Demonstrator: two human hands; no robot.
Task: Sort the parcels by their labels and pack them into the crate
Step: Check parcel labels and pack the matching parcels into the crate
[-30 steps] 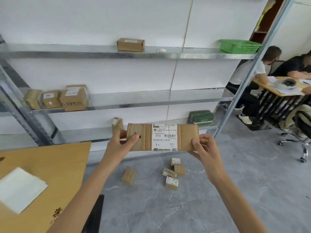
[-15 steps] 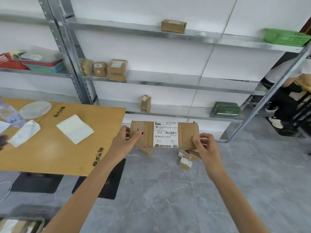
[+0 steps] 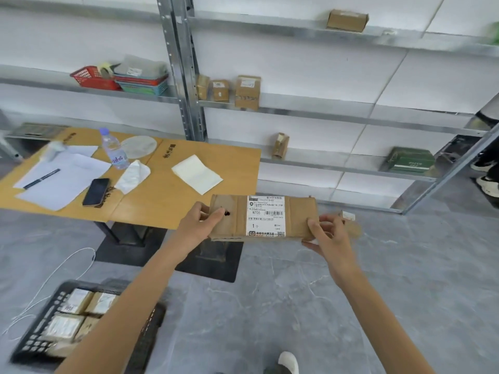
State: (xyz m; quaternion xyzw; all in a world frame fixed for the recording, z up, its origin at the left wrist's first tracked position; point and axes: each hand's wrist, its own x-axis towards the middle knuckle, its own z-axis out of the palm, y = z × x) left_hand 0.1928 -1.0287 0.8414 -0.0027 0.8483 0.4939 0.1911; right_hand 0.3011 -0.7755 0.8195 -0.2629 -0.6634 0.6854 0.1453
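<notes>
A long flat cardboard parcel (image 3: pixel 298 215) with a white label marked N705 is held level in front of me. My left hand (image 3: pixel 201 221) grips its left end, thumb on top. At the right end my right hand (image 3: pixel 328 234) grips it with curled fingers. A black crate (image 3: pixel 40 336) sits on the floor at the lower left, with several labelled parcels (image 3: pixel 77 302) packed inside; my left forearm hides its right side. More parcels (image 3: pixel 247 90) stand on the middle shelf, one (image 3: pixel 347 20) on the top shelf and one (image 3: pixel 280 144) on the lower shelf.
A wooden table (image 3: pixel 151 195) stands left of the parcel, carrying papers, a pen, a phone (image 3: pixel 95 191), a water bottle (image 3: pixel 113 149) and napkins. Metal shelving (image 3: pixel 181 76) lines the white wall, with coloured baskets (image 3: pixel 118 78) and a green box (image 3: pixel 410 159). A white cable lies on the grey floor.
The view has swung left and down: the table and the black crate have come into sight and the seated people have gone. Both hands keep the same hold on the parcel.
</notes>
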